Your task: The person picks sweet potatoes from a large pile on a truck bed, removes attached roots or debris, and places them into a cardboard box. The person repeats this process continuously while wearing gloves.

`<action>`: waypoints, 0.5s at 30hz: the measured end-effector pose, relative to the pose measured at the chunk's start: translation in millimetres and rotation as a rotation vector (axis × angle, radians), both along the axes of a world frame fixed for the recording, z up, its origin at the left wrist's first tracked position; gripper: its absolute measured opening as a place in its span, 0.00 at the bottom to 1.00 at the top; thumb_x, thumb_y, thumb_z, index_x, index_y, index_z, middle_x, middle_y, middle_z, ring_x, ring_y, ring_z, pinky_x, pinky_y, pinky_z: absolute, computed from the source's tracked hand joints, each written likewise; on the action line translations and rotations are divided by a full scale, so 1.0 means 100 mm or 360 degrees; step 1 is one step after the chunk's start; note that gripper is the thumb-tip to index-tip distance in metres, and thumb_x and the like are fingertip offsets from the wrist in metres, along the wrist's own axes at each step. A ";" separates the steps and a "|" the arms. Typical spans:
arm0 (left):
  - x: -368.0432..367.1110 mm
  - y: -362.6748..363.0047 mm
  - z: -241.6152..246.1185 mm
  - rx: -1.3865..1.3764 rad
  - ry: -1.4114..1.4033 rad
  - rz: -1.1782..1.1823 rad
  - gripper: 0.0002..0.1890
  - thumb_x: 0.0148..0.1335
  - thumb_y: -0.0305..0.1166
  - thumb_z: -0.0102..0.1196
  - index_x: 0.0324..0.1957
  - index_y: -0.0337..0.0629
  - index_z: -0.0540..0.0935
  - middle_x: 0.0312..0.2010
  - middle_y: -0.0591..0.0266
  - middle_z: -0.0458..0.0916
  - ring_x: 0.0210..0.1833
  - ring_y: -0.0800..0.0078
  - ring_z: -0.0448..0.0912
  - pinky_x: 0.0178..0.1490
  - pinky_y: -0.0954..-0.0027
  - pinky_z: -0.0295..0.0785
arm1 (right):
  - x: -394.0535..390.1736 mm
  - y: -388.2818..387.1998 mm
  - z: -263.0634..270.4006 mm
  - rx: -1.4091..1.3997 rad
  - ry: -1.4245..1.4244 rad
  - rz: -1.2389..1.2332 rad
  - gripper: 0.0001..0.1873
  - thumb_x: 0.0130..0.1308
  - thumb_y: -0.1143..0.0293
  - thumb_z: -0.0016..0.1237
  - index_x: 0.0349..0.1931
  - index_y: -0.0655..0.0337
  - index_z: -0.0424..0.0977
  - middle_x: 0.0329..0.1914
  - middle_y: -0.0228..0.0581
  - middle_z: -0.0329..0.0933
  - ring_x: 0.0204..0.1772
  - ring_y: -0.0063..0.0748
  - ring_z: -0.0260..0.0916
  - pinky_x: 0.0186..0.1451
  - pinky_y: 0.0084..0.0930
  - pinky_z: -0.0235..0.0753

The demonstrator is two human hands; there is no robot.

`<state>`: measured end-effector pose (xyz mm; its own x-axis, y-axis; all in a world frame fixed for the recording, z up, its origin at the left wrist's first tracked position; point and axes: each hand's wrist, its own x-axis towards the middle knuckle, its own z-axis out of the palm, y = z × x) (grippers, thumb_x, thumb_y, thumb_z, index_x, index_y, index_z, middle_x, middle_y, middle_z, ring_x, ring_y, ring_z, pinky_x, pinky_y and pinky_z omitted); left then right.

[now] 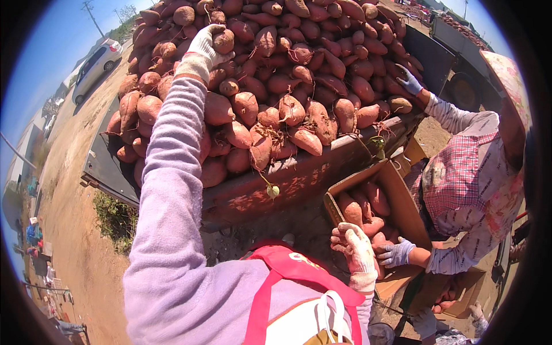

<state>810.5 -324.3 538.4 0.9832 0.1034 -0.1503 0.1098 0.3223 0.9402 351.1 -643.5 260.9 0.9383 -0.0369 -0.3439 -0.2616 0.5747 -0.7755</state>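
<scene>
My left hand, in a white knit glove, grips a roundish sweet potato at the upper left of a large heap of sweet potatoes. The arm in its lilac sleeve stretches across the heap. My right hand, in a soiled white glove, hovers with loosely bent fingers by the near edge of a cardboard box. Nothing shows between those fingers. Several reddish sweet potatoes lie inside the box, partly hidden behind my hand.
The heap fills a metal truck bed with a rusty side wall. At right, a co-worker in a plaid apron has one gloved hand on the heap and another at the box. Another box stands lower right. A silver car is at left.
</scene>
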 end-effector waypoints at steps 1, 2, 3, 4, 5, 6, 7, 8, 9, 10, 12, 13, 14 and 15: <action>-0.18 -0.04 -0.04 -0.0254 -0.0140 -0.0111 0.20 0.62 0.37 0.60 0.54 0.45 0.76 0.48 0.51 0.80 0.51 0.50 0.78 0.57 0.39 0.76 | 0.09 -0.03 0.07 -0.0001 -0.0066 0.0081 0.19 0.74 0.62 0.48 0.58 0.65 0.71 0.51 0.46 0.78 0.50 0.38 0.80 0.50 0.33 0.83; -0.39 -0.07 -0.08 -0.0464 -0.0182 -0.0271 0.19 0.62 0.38 0.60 0.53 0.45 0.76 0.49 0.51 0.79 0.51 0.49 0.77 0.56 0.37 0.76 | 0.19 -0.04 0.13 -0.0002 -0.0114 0.0154 0.19 0.75 0.61 0.47 0.58 0.65 0.70 0.53 0.45 0.78 0.50 0.39 0.80 0.51 0.35 0.83; -0.61 -0.13 -0.12 -0.0675 -0.0223 -0.0393 0.18 0.63 0.39 0.59 0.52 0.44 0.76 0.50 0.50 0.78 0.51 0.49 0.77 0.55 0.36 0.76 | 0.31 -0.06 0.20 0.0062 -0.0182 0.0227 0.20 0.75 0.61 0.47 0.59 0.64 0.69 0.55 0.45 0.77 0.53 0.39 0.79 0.53 0.36 0.81; -0.86 -0.19 -0.20 -0.0887 -0.0247 -0.0569 0.19 0.64 0.39 0.57 0.55 0.43 0.75 0.52 0.49 0.78 0.54 0.47 0.77 0.57 0.34 0.74 | 0.42 -0.05 0.27 0.0136 -0.0260 0.0291 0.21 0.75 0.60 0.47 0.61 0.63 0.68 0.57 0.45 0.76 0.57 0.39 0.77 0.57 0.37 0.79; -1.14 -0.27 -0.33 -0.1104 -0.0213 -0.0650 0.21 0.66 0.40 0.56 0.58 0.42 0.74 0.55 0.48 0.78 0.57 0.46 0.77 0.59 0.32 0.73 | 0.49 -0.04 0.33 0.0094 -0.0272 0.0291 0.23 0.75 0.59 0.48 0.63 0.62 0.67 0.60 0.45 0.75 0.59 0.39 0.75 0.59 0.38 0.78; -1.45 -0.34 -0.49 -0.1163 -0.0241 -0.0833 0.24 0.67 0.41 0.54 0.61 0.40 0.72 0.58 0.47 0.76 0.60 0.45 0.75 0.61 0.32 0.72 | 0.58 -0.01 0.38 0.0066 -0.0345 0.0313 0.25 0.74 0.58 0.49 0.64 0.62 0.66 0.61 0.44 0.74 0.60 0.39 0.75 0.58 0.38 0.78; -1.77 -0.41 -0.68 -0.1250 -0.0295 -0.1108 0.27 0.68 0.43 0.53 0.64 0.39 0.70 0.61 0.46 0.75 0.64 0.44 0.74 0.64 0.31 0.70 | 0.63 0.00 0.42 0.0079 -0.0442 0.0309 0.26 0.74 0.57 0.50 0.65 0.62 0.66 0.62 0.44 0.74 0.61 0.39 0.74 0.58 0.38 0.78; -2.10 -0.54 -0.93 -0.1012 -0.0697 -0.1040 0.30 0.67 0.44 0.55 0.64 0.37 0.68 0.63 0.44 0.73 0.66 0.44 0.72 0.67 0.35 0.68 | 0.65 0.03 0.45 0.0111 -0.0488 0.0301 0.30 0.73 0.55 0.51 0.68 0.61 0.63 0.64 0.43 0.72 0.63 0.40 0.72 0.60 0.39 0.77; -2.35 -0.63 -1.11 -0.1128 -0.0635 -0.1088 0.33 0.66 0.47 0.55 0.66 0.37 0.66 0.65 0.43 0.70 0.68 0.42 0.69 0.69 0.36 0.66 | 0.66 0.07 0.46 0.0162 -0.0539 0.0301 0.34 0.71 0.53 0.52 0.70 0.60 0.60 0.66 0.43 0.69 0.66 0.40 0.69 0.62 0.40 0.75; -2.58 -0.72 -1.30 -0.0997 -0.0629 -0.1012 0.36 0.66 0.49 0.55 0.69 0.37 0.63 0.67 0.42 0.67 0.70 0.40 0.66 0.71 0.37 0.63 | 0.64 0.09 0.46 0.0190 -0.0565 0.0290 0.37 0.69 0.51 0.54 0.72 0.59 0.57 0.67 0.41 0.67 0.67 0.40 0.68 0.63 0.40 0.73; -2.96 -0.88 -1.62 -0.1164 -0.0065 -0.0913 0.39 0.66 0.53 0.52 0.73 0.41 0.60 0.71 0.43 0.63 0.71 0.37 0.63 0.71 0.34 0.60 | 0.56 0.16 0.41 0.0256 -0.0561 0.0239 0.40 0.68 0.51 0.55 0.73 0.57 0.54 0.70 0.40 0.64 0.69 0.40 0.65 0.64 0.43 0.74; -3.13 -0.97 -1.78 -0.1204 -0.0015 -0.0934 0.39 0.67 0.53 0.51 0.73 0.42 0.61 0.71 0.43 0.64 0.71 0.37 0.63 0.71 0.33 0.60 | 0.51 0.19 0.37 0.0309 -0.0578 0.0223 0.40 0.68 0.50 0.56 0.74 0.55 0.53 0.71 0.40 0.62 0.70 0.40 0.64 0.64 0.45 0.73; -3.25 -1.07 -1.91 -0.1128 0.0145 -0.0800 0.36 0.68 0.49 0.51 0.73 0.42 0.61 0.71 0.44 0.64 0.71 0.40 0.65 0.71 0.31 0.59 | 0.44 0.21 0.32 0.0389 -0.0563 0.0199 0.40 0.68 0.50 0.55 0.74 0.53 0.53 0.72 0.39 0.62 0.71 0.40 0.62 0.64 0.47 0.73; -3.40 -1.15 -2.03 -0.0936 0.0051 -0.0790 0.34 0.68 0.45 0.52 0.72 0.42 0.62 0.70 0.46 0.66 0.71 0.48 0.67 0.72 0.39 0.61 | 0.40 0.23 0.27 0.0440 -0.0549 0.0176 0.40 0.68 0.50 0.55 0.75 0.52 0.52 0.72 0.38 0.61 0.72 0.40 0.61 0.64 0.49 0.73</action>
